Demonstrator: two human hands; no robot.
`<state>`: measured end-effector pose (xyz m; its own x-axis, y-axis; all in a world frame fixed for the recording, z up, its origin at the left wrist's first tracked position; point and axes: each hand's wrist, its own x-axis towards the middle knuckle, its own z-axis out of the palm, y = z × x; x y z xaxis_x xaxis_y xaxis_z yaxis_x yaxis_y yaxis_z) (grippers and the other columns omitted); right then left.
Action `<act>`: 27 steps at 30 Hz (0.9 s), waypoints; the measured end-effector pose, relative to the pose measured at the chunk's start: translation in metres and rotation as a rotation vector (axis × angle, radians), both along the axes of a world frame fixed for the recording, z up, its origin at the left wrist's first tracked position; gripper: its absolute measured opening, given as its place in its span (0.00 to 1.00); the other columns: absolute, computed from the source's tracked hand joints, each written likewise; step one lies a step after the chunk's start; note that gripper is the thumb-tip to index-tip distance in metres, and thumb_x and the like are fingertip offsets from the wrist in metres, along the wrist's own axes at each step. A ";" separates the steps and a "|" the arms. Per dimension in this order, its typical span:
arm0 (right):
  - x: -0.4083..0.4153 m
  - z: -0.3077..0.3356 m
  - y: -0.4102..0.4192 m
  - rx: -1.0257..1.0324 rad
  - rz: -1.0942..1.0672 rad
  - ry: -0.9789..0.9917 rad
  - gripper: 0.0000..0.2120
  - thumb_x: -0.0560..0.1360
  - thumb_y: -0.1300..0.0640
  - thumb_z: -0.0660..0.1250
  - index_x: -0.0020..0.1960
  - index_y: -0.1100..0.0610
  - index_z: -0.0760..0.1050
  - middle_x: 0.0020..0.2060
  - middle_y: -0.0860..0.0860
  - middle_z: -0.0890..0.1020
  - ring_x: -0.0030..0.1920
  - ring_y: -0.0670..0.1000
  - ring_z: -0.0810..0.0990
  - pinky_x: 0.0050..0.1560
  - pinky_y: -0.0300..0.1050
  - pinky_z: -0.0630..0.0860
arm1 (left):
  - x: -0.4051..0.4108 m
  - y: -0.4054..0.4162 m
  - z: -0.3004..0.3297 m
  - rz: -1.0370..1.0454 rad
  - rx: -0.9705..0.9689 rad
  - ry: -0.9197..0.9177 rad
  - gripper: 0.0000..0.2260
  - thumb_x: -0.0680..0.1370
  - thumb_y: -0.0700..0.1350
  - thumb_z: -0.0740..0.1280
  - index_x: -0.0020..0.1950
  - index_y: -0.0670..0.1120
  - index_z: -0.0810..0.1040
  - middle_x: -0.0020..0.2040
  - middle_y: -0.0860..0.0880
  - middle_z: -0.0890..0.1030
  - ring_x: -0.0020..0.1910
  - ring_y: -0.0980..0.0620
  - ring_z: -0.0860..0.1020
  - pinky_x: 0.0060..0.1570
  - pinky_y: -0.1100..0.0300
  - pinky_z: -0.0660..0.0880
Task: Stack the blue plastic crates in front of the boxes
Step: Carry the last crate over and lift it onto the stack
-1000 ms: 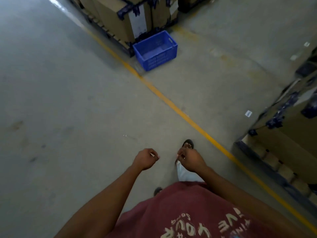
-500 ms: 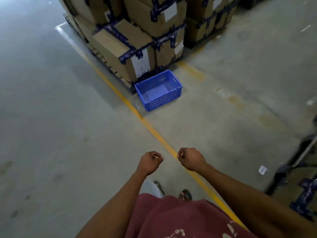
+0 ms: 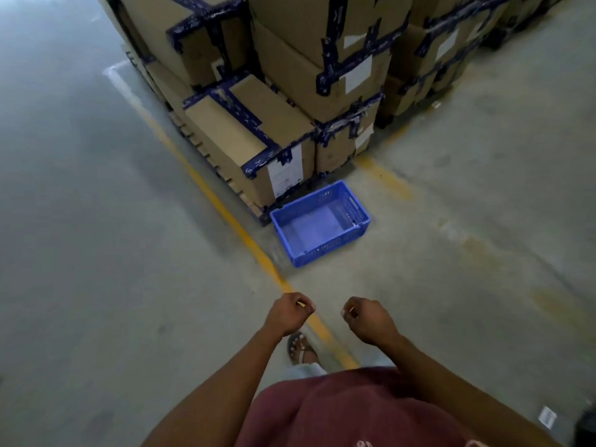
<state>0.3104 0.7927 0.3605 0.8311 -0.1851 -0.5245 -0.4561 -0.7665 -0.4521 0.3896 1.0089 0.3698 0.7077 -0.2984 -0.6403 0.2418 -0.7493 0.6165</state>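
1. An open-topped blue plastic crate (image 3: 320, 223) with lattice sides sits on the grey concrete floor (image 3: 96, 253); nothing shows inside it.
2. Just behind the crate, stacked brown cardboard boxes bound with dark blue tape (image 3: 258, 101) rest on a low pallet; the crate's far corner lies right at the pallet's edge.
3. A yellow painted line (image 3: 222, 204) runs diagonally across the floor, passing just left of the crate and continuing toward the person.
4. On the near side of the crate, well apart from it, two bare forearms reach forward from a dark red shirt (image 3: 354, 411).
5. The left hand (image 3: 290, 312) is curled into a loose fist, its grip closed on a small pale sliver pinched at the fingertips; what it is cannot be told.
6. The right hand (image 3: 367, 319) is likewise curled, its grip closed, with a small pale bit at the fingertips.
7. Neither hand touches the crate.
8. Nearer than the hands, a sandalled foot (image 3: 300, 348) stands beside the yellow line.
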 end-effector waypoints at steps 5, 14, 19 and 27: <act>0.086 0.007 -0.004 0.027 -0.023 0.008 0.05 0.76 0.46 0.66 0.46 0.45 0.79 0.39 0.45 0.83 0.46 0.51 0.83 0.44 0.44 0.76 | 0.088 0.005 -0.022 0.052 -0.016 0.036 0.20 0.66 0.66 0.66 0.44 0.52 0.83 0.42 0.50 0.86 0.43 0.48 0.85 0.50 0.48 0.82; 0.227 -0.031 -0.059 0.033 0.074 0.022 0.14 0.73 0.40 0.62 0.49 0.48 0.79 0.43 0.48 0.85 0.44 0.51 0.83 0.44 0.48 0.79 | 0.193 -0.040 -0.055 0.244 -0.074 0.132 0.22 0.62 0.66 0.62 0.43 0.53 0.83 0.41 0.53 0.85 0.39 0.53 0.84 0.49 0.52 0.82; 0.328 -0.068 -0.119 -0.016 0.216 0.164 0.07 0.74 0.46 0.63 0.45 0.48 0.77 0.43 0.52 0.85 0.45 0.55 0.83 0.40 0.45 0.72 | 0.250 -0.084 -0.086 0.504 -0.076 0.229 0.21 0.60 0.62 0.65 0.42 0.52 0.85 0.38 0.51 0.86 0.38 0.50 0.85 0.50 0.50 0.82; 0.461 -0.211 -0.169 0.065 -0.063 0.392 0.22 0.65 0.40 0.59 0.47 0.52 0.84 0.46 0.53 0.87 0.51 0.58 0.84 0.52 0.46 0.79 | 0.357 -0.154 -0.221 0.663 -0.080 0.319 0.14 0.65 0.57 0.71 0.43 0.49 0.86 0.37 0.49 0.86 0.37 0.49 0.83 0.50 0.44 0.82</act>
<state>0.7710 0.6237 0.1499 0.5540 -0.1851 -0.8117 -0.6486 -0.7072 -0.2814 0.7467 0.8552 0.1484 0.5384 0.0728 -0.8395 0.8050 -0.3391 0.4868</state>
